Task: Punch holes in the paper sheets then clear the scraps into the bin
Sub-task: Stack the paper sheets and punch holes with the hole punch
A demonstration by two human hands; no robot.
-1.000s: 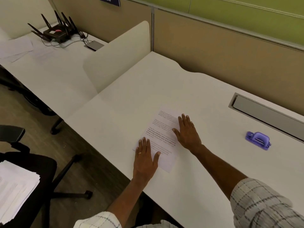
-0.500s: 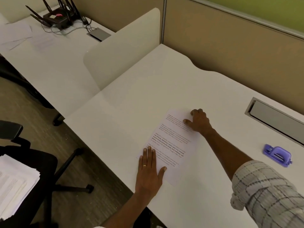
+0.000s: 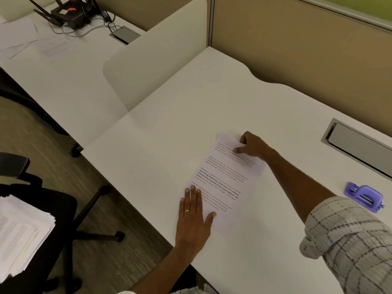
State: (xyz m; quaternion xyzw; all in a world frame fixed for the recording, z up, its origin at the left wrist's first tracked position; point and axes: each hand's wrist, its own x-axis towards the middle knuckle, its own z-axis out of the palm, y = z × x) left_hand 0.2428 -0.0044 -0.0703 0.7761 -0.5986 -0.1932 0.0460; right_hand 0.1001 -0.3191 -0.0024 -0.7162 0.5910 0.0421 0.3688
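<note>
Paper sheets (image 3: 224, 179): printed, flat on white desk (image 3: 212, 98), near front edge. I note right hand (image 3: 253, 146) gone from flat palm to curled fingers pinching far corner; I judge lift or squaring next, punching not begun. Left hand (image 3: 194, 217): still spread flat, pinning near corner, gripping nothing. Purple hole punch (image 3: 364, 196): well apart at right, untouched.

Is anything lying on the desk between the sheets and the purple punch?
Nothing visible. Bare desk separates the sheets from the punch; only the right forearm crosses above that stretch.
</note>
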